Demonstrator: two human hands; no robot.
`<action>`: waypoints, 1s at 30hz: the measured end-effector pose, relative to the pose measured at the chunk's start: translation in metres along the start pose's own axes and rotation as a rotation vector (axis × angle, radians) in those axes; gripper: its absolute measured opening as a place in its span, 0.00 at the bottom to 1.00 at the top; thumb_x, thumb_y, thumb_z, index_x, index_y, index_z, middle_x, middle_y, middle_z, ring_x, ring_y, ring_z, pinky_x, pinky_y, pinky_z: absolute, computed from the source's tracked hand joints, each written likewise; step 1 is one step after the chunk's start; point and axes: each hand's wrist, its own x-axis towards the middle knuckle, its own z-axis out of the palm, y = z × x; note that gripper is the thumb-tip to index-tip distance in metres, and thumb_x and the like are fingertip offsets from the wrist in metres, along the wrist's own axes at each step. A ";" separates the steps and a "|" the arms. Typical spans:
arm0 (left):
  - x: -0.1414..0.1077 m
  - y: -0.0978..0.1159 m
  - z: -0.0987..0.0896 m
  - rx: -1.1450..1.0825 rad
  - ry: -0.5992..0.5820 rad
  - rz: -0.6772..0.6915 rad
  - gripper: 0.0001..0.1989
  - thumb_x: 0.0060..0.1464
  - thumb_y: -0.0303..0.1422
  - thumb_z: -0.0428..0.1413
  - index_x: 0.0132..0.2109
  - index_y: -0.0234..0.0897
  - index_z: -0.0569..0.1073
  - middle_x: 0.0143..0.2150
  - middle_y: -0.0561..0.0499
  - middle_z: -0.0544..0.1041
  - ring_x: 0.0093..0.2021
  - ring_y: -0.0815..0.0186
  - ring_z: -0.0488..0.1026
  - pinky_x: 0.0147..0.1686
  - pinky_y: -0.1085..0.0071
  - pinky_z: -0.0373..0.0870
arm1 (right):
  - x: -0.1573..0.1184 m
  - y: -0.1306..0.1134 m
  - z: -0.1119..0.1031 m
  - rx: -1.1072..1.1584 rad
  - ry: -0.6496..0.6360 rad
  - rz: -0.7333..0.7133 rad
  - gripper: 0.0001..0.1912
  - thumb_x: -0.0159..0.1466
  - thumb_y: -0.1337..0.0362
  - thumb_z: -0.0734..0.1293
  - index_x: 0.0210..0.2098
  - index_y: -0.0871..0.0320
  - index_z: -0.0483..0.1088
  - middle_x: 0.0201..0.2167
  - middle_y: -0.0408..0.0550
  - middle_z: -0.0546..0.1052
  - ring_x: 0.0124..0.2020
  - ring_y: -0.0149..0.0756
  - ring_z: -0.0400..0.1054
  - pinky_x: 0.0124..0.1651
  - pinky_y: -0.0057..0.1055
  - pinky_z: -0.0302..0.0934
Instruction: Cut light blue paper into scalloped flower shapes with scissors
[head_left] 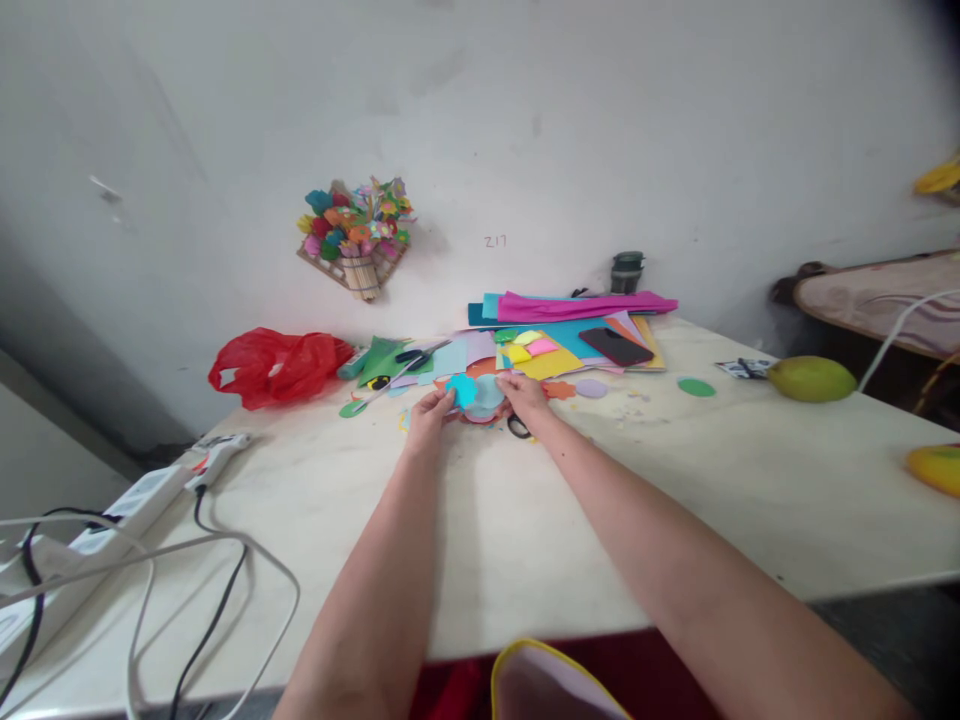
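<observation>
My left hand (429,412) pinches a bright blue scalloped paper cutout (463,389) by its edge. A pale blue paper circle (486,398) is held between the thumb and fingers of my right hand (525,396). The two pieces are side by side over the table, the cutout partly overlapping the circle. Red or pink paper shows just under them, mostly hidden. Close to my right hand lie an orange scalloped cutout (560,390), a lilac paper circle (591,388) and a black ring, perhaps a tape roll (518,427).
Scissors (412,357) lie on paper sheets at the back. A dark phone (616,346) rests on coloured sheets (559,365). A red plastic bag (277,366) is at back left, a power strip (139,505) with cables at left. A green-yellow fruit (812,379) sits at right.
</observation>
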 end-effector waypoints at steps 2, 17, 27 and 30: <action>-0.001 0.001 0.002 0.015 -0.062 -0.011 0.21 0.30 0.43 0.68 0.28 0.33 0.74 0.26 0.51 0.76 0.29 0.67 0.74 0.33 0.70 0.71 | 0.000 -0.001 0.000 -0.033 -0.016 -0.010 0.10 0.60 0.63 0.63 0.25 0.60 0.69 0.18 0.41 0.70 0.14 0.29 0.65 0.17 0.25 0.54; 0.007 -0.012 -0.005 0.172 -0.136 0.015 0.17 0.36 0.42 0.66 0.27 0.31 0.77 0.25 0.48 0.77 0.28 0.65 0.73 0.37 0.66 0.70 | -0.007 -0.011 0.002 -0.055 -0.306 0.022 0.14 0.51 0.73 0.59 0.31 0.60 0.75 0.17 0.43 0.74 0.18 0.33 0.68 0.21 0.26 0.59; 0.004 -0.007 -0.001 0.068 -0.099 0.006 0.17 0.34 0.41 0.68 0.27 0.31 0.77 0.25 0.48 0.76 0.28 0.67 0.72 0.37 0.68 0.70 | 0.008 -0.002 -0.015 -0.235 0.043 -0.175 0.08 0.54 0.65 0.64 0.30 0.58 0.75 0.35 0.47 0.79 0.42 0.38 0.71 0.48 0.34 0.62; 0.006 -0.011 -0.003 0.108 -0.126 0.021 0.16 0.37 0.41 0.67 0.27 0.31 0.76 0.25 0.49 0.76 0.27 0.66 0.72 0.37 0.67 0.70 | 0.001 -0.007 -0.013 -0.034 -0.074 -0.076 0.13 0.56 0.57 0.64 0.29 0.59 0.74 0.29 0.48 0.78 0.33 0.36 0.72 0.36 0.30 0.63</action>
